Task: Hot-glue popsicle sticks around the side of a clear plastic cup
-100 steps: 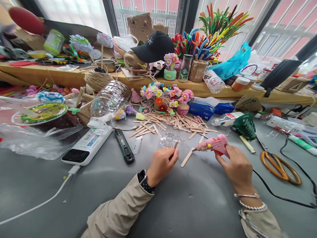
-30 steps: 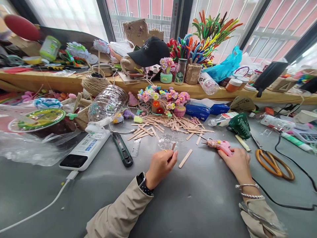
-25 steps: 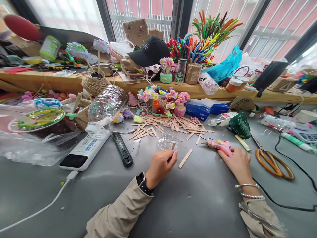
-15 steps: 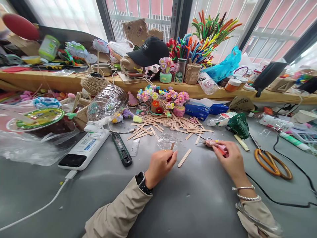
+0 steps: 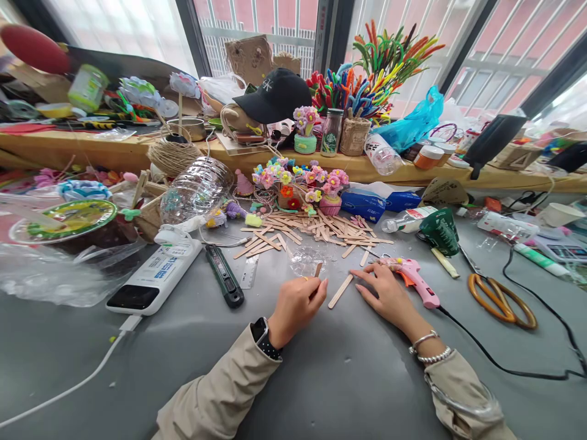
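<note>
My left hand rests on the grey table, pinched shut on a short wooden craft stick that pokes up from its fingers. My right hand lies flat with fingers stretched out, holding nothing, its fingertips just right of a loose craft stick. The pink glue gun lies on the table beside my right hand, its black cord trailing right. A heap of craft sticks lies behind both hands.
A white power strip, a black utility knife and a clear ruler lie to the left. Orange-handled scissors and a green tape dispenser lie to the right. Pipe-cleaner flowers, a clear bottle and a crowded wooden shelf stand behind.
My right hand has set the pink glue gun down on the table, let go of it and moved left toward the loose craft stick. My left hand has stayed put.
</note>
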Demonstrator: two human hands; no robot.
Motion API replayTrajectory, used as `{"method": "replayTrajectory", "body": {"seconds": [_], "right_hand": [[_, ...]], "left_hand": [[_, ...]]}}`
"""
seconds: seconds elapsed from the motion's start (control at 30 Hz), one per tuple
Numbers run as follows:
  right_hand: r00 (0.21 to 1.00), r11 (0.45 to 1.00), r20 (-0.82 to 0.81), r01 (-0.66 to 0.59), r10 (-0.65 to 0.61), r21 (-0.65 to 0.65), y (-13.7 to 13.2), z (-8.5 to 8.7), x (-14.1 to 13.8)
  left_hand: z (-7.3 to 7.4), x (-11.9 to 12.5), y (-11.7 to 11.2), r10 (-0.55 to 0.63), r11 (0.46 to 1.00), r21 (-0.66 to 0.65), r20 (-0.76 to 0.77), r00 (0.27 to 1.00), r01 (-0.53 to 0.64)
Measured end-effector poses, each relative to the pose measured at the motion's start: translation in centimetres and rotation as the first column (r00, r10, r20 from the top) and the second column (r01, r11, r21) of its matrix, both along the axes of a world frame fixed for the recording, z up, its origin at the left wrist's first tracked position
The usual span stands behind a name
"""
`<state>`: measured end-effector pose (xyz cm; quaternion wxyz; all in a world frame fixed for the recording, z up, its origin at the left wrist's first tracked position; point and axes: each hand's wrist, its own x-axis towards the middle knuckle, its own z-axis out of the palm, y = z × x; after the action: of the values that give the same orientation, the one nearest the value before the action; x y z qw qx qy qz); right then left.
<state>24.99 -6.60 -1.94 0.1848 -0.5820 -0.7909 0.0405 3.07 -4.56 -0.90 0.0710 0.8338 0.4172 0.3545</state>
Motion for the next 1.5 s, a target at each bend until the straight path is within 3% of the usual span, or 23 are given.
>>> {"method": "replayTrajectory", "body": {"seconds": [0.47,1.0,1.2,1.33,1.5], "right_hand": [[0.982,0.993,-0.184,-0.05,0.029,-0.111,0.4,0.4,0.4],[0.971,0.988,-0.239,-0.056,0.021,-0.141,0.3,0.2,0.3],[0.967,0.987,-0.256,-0.044,0.002,-0.158,0.2,0.1,0.4],[0.966,0.986,-0.258,-0.034,-0.01,-0.164,0.1,0.2,0.5],[0.966,0.986,-0.258,-0.034,-0.01,-0.166,0.1,0.1,0.5]], "left_hand": [[0.1,-0.1,0.0,-0.017,1.0,0.003,0.028,0.999,0.017],[0.4,-0.1,-0.1,-0.005,0.999,-0.038,0.0,1.0,0.005],[0.4,-0.1,-0.3,-0.122,0.982,-0.157,-0.122,0.985,0.102],[-0.3,0.0,-0.3,-0.117,0.99,-0.111,-0.268,0.956,0.09],[-0.5,0.1,-0.1,-0.091,0.986,-0.163,-0.358,0.929,0.033]]}}
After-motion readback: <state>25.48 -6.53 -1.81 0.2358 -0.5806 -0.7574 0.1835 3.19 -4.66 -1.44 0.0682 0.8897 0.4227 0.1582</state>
